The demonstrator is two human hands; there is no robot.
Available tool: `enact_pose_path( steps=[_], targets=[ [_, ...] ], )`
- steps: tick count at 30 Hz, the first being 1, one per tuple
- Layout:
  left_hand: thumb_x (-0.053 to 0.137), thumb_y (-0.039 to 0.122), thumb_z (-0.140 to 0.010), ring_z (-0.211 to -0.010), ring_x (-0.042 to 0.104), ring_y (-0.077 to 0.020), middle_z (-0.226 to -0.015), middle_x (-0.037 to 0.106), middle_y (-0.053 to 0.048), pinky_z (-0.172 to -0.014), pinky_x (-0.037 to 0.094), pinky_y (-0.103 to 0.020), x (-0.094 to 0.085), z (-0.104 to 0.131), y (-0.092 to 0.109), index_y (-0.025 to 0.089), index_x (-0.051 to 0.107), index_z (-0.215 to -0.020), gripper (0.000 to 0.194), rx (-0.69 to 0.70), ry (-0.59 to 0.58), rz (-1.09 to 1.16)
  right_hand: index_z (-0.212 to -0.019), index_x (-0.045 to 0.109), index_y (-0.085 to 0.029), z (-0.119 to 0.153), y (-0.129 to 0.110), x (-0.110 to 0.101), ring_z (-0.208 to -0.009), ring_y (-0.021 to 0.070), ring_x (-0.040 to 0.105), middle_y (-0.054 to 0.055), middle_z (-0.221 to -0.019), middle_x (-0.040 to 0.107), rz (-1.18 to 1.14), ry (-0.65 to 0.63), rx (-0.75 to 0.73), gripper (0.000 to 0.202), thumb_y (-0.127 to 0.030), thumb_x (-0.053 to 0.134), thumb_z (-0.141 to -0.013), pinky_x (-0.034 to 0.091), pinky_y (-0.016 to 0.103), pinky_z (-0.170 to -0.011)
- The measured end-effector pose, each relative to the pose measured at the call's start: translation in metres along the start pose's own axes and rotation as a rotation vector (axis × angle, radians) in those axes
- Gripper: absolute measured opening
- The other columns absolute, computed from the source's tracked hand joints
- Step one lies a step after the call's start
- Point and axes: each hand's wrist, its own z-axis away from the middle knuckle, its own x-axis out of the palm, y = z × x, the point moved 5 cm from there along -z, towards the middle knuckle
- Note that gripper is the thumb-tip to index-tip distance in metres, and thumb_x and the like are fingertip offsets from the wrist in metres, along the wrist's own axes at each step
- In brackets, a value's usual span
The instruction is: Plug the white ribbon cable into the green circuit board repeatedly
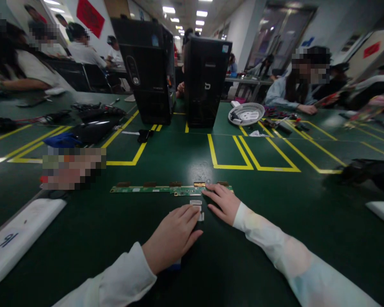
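Observation:
A long, narrow green circuit board (pixel 160 189) with several brown flex tabs along its far edge lies across the dark green table. My right hand (pixel 222 202) rests at the board's right part, fingers spread, fingertips on or beside it. Just nearer to me are small white and silver pieces (pixel 196 203). My left hand (pixel 176 232) lies palm down over some of these pieces, its thumb apart from the fingers. Whatever is under the left palm is hidden, apart from a bit of something blue (pixel 174 266) showing below the wrist.
Two black computer towers (pixel 149 76) (pixel 206 85) stand at the back. A white basket (pixel 246 114) holds small parts, with tools to its right. Yellow tape marks the table. A white device (pixel 22 234) lies at left, cables and black items behind. People sit around.

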Motion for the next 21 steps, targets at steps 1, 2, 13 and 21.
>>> enact_pose_path(
  steps=[1,2,13,21],
  targets=[
    [0.045,0.040,-0.095,-0.122,0.053,-0.0253,-0.134,0.057,-0.011,-0.100,0.046,-0.042,0.0016,0.0004,0.0001,0.018,0.050,-0.132,0.044,-0.005,-0.003,-0.003,-0.132,0.051,-0.017,0.0002,0.0004,0.0001,-0.124,0.0274,0.045,0.016,-0.134,0.050,0.000,0.002,0.000,0.043,-0.032,0.044,-0.094,0.041,0.050,-0.103],
    [0.045,0.041,-0.094,-0.123,0.052,-0.0255,-0.135,0.056,-0.011,-0.100,0.046,-0.043,0.0028,0.0006,0.0000,0.018,0.049,-0.133,0.045,-0.012,-0.006,-0.004,-0.133,0.051,-0.017,0.0004,0.0007,0.0001,-0.124,0.0274,0.045,0.016,-0.134,0.050,-0.001,0.003,0.000,0.043,-0.032,0.044,-0.094,0.041,0.050,-0.103],
    [0.043,0.049,-0.094,-0.133,0.043,-0.0293,-0.146,0.045,-0.015,-0.100,0.046,-0.046,0.0066,-0.0026,-0.0021,0.012,0.040,-0.142,0.060,-0.059,-0.095,-0.044,-0.132,0.051,-0.015,0.0000,-0.0001,-0.0015,-0.124,0.0272,0.045,0.016,-0.134,0.050,0.013,-0.018,-0.004,0.042,-0.032,0.042,-0.095,0.040,0.050,-0.104],
    [0.040,0.051,-0.094,-0.133,0.044,-0.0277,-0.146,0.046,-0.014,-0.104,0.042,-0.044,0.0089,-0.0027,-0.0054,0.014,0.039,-0.142,0.061,-0.043,-0.079,-0.029,-0.131,0.052,-0.015,0.0002,-0.0007,-0.0021,-0.123,0.0272,0.046,0.016,-0.133,0.051,0.019,-0.005,-0.005,0.042,-0.034,0.041,-0.095,0.041,0.049,-0.104]
  ],
)
